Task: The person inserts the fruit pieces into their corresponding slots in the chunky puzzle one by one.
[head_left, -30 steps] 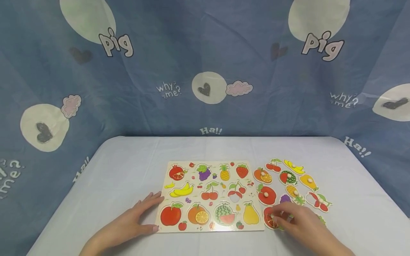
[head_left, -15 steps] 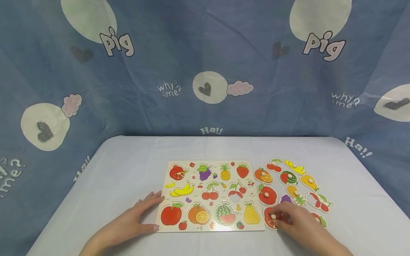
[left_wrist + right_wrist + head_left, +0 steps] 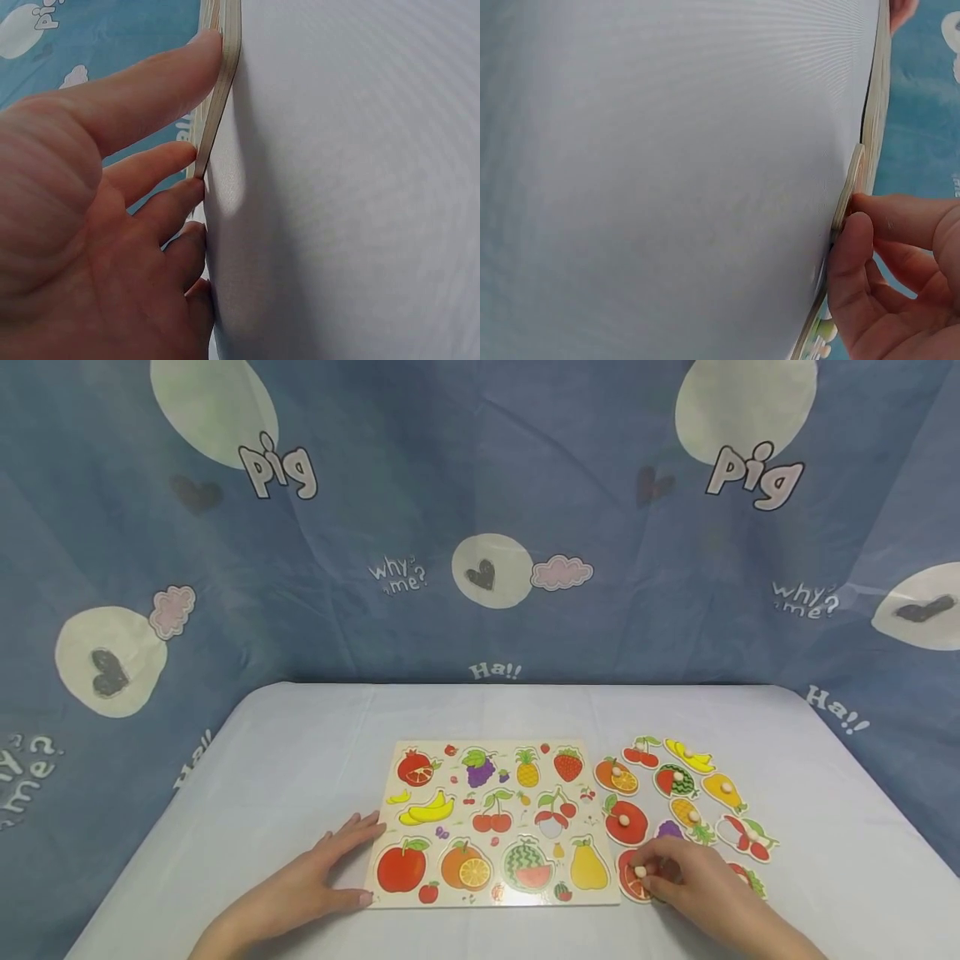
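Note:
A flat wooden fruit puzzle board [image 3: 491,847] lies on the table in the head view, printed with apple, orange, watermelon, pear and other fruits. My left hand [image 3: 307,885] rests at its left side, fingers extended; the thumb touches the board's edge, as the left wrist view [image 3: 112,210] also shows. To the right of the board, my right hand [image 3: 693,881] pinches the pomegranate piece [image 3: 628,881] with thumb and index finger at its round knob. The piece lies beside the board's lower right corner. In the right wrist view, thumb and index finger meet at the piece's rim [image 3: 849,187].
Loose knobbed fruit pieces lie right of the board: an apple [image 3: 626,823], an orange [image 3: 616,775], a watermelon [image 3: 674,781], bananas [image 3: 689,756], a pear [image 3: 723,791] and several more. My right hand partly covers the grapes [image 3: 667,832]. A blue patterned curtain [image 3: 480,568] hangs behind the white table.
My right fingers have drawn together slightly at the pomegranate piece's knob, and more of the strawberry piece shows behind the hand. My left hand stays on the board's edge.

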Motion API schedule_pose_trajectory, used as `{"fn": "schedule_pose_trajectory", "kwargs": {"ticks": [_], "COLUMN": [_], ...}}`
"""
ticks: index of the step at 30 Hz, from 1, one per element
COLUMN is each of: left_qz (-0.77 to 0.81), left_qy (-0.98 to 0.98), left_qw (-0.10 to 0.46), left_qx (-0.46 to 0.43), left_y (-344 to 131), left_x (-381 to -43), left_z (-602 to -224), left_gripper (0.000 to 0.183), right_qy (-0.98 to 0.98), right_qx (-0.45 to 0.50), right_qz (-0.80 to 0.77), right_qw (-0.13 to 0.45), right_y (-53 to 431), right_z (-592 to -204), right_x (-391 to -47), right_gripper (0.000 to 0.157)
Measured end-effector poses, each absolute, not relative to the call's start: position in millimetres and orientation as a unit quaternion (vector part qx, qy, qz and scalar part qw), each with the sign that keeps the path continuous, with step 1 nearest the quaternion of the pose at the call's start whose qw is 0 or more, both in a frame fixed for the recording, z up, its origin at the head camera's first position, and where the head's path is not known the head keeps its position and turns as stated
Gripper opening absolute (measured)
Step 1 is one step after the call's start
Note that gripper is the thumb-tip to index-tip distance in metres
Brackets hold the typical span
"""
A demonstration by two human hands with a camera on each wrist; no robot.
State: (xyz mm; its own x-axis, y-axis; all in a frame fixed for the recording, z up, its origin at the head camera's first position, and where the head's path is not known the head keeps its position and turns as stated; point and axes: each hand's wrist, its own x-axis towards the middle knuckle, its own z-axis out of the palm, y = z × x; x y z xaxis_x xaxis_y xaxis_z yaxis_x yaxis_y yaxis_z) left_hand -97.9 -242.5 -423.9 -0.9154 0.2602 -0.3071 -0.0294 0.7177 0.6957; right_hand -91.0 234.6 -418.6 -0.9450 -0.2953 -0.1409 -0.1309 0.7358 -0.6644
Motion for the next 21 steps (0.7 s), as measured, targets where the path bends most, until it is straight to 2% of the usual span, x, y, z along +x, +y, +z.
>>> {"fn": "schedule_pose_trajectory", "kwargs": {"ticks": [12,21], "left_qz": [0.373,0.369], "left_qy": [0.905,0.906], "left_qw": [0.199,0.199], "left_qx": [0.048,0.053], "left_y": [-241.6,-241.9], "left_x": [-96.5,-96.3], "left_z": [-423.6,-423.8], "left_gripper": [0.085,0.084], "right_qy": [0.93,0.936], "right_qx": [-0.114,-0.135], "right_qz": [-0.329,-0.31], "right_qw": [0.115,0.095], "right_y": [233.1,234.1], "right_z": [-419.3,-416.1], "right_x": [-92.6,-90.8], "right_gripper": [0.015,0.018]}}
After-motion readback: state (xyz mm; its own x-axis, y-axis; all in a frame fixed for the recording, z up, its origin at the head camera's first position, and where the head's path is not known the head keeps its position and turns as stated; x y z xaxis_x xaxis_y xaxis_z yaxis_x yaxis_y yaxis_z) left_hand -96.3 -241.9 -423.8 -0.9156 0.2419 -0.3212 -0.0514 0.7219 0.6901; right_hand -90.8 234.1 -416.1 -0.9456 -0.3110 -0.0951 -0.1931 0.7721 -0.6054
